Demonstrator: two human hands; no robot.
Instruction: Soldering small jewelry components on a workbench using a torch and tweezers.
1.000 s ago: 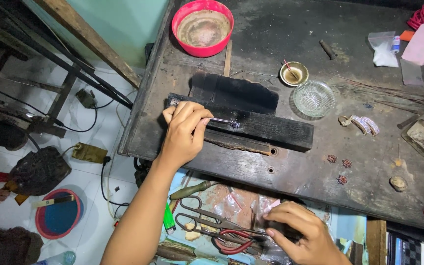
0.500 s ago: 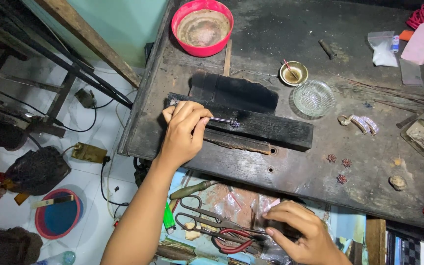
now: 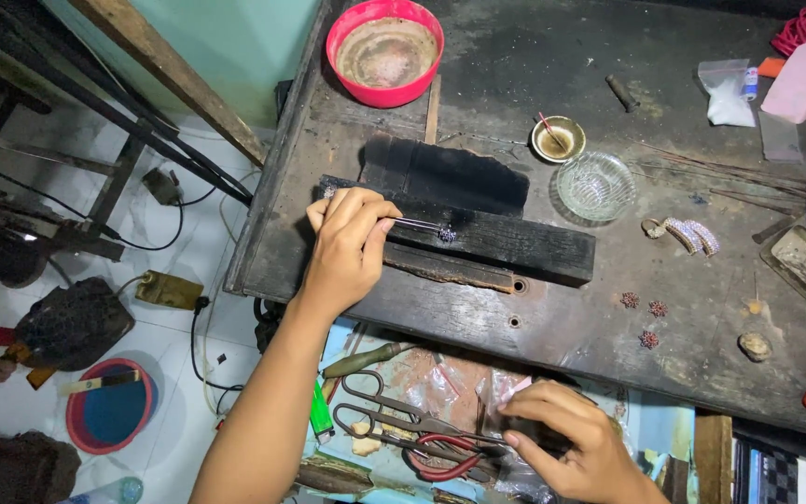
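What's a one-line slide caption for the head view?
Left hand holds tweezers with a small jewelled piece on a charred block; right hand reaches into a tool drawer.

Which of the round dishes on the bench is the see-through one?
The clear glass bowl, right of the charred block. The small brass dish just above it is opaque metal, and the big red bowl at the bench's far edge is plastic-looking and solid.

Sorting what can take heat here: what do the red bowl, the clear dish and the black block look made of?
Red bowl: glossy, evenly coloured, probably plastic. Clear dish: see-through, patterned, likely glass. Black block: matte, cracked, probably charred wood or charcoal.
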